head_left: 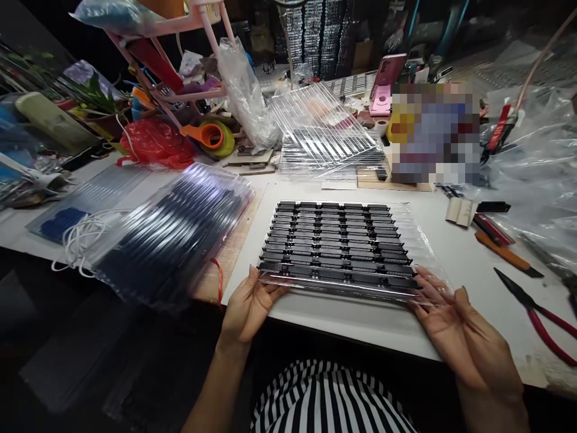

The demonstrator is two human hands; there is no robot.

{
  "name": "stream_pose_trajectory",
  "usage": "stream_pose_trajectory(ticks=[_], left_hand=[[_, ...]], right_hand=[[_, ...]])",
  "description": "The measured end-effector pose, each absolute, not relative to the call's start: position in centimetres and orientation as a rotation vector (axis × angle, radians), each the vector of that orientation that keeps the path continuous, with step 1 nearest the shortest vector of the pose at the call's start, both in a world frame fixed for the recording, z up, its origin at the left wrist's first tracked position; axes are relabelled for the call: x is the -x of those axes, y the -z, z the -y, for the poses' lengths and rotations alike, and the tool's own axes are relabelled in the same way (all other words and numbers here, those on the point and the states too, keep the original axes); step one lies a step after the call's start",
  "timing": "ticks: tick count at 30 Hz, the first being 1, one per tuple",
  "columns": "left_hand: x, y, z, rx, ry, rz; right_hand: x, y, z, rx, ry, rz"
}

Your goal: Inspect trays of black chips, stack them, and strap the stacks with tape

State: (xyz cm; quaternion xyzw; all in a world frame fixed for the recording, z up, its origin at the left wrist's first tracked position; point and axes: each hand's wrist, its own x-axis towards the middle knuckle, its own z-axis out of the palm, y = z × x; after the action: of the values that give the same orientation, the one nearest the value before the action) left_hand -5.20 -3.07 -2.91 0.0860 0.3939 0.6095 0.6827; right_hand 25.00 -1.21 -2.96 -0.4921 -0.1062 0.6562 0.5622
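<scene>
Evidently we hold the clear tray (pixel 421 231) by its two near corners so it stays level and the black parts (pixel 331 240) keep their rows; it sits at the near edge of the white table (pixel 473 270), right in front of us. Our left hand (pixel 247 307) pinches one corner, thumb above, fingers curled beneath. Our right hand (pixel 469 337) is loosely spread, palm up, fingers under the other corner; whether its thumb presses the plastic, we cannot tell.

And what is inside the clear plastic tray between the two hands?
Inside the clear plastic tray lie rows of slim black parts, seemingly toothed. Whatever is directly under these parts is covered and cannot be seen.
</scene>
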Motion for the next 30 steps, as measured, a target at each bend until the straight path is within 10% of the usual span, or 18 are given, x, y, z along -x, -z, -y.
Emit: stream_pose_trajectory(ticks=[30], left_hand=[[4.84,2.47,2.66,-0.106,-1.399,-1.001]], right_hand=[[-25.3,3.47,1.77,0.941,-1.594,0.408]])
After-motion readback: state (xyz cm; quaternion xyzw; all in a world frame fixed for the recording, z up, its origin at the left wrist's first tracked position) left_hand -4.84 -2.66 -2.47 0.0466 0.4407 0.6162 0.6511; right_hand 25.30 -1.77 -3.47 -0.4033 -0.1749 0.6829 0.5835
